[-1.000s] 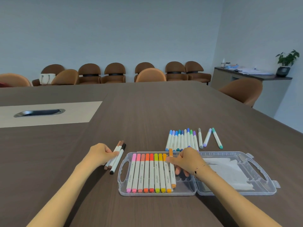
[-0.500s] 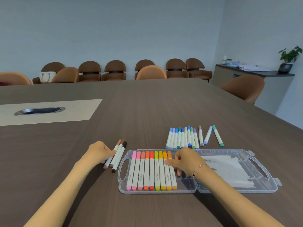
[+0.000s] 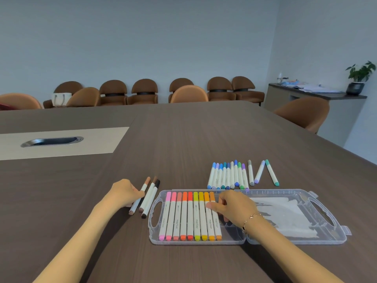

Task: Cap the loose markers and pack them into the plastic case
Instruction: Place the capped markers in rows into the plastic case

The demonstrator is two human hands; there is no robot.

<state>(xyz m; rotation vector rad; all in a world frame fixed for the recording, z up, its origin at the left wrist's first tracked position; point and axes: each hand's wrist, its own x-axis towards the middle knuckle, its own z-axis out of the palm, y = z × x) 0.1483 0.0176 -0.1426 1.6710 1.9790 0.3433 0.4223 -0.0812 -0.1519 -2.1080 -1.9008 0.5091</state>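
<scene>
Nine capped markers [image 3: 189, 216], running from pink through red and yellow to orange, lie side by side in the left half of the open plastic case [image 3: 240, 241], which sits on the dark wooden table [image 3: 183, 139] near its front edge. The right hand [image 3: 232, 207] rests over the case with curled fingers, its thumb tip pressing on the rightmost orange marker [image 3: 216, 227]; whether the other fingers grasp anything beneath the palm cannot be told. A thin bracelet [image 3: 252, 219] circles that wrist. The case's lid half [image 3: 306, 213] lies flat to the right, with white paper inside it. The left hand [image 3: 124, 194] lies just left of the case, fingers curled, pinching the lightest of three brown and black markers [image 3: 145, 197] that lie slanted on the table. Beyond the case's far edge sits a tight row of blue, green and purple markers [image 3: 228, 176], with three more markers [image 3: 262, 173] loose just to the right of it. Brown chairs [image 3: 144, 91] line the far wall.
</scene>
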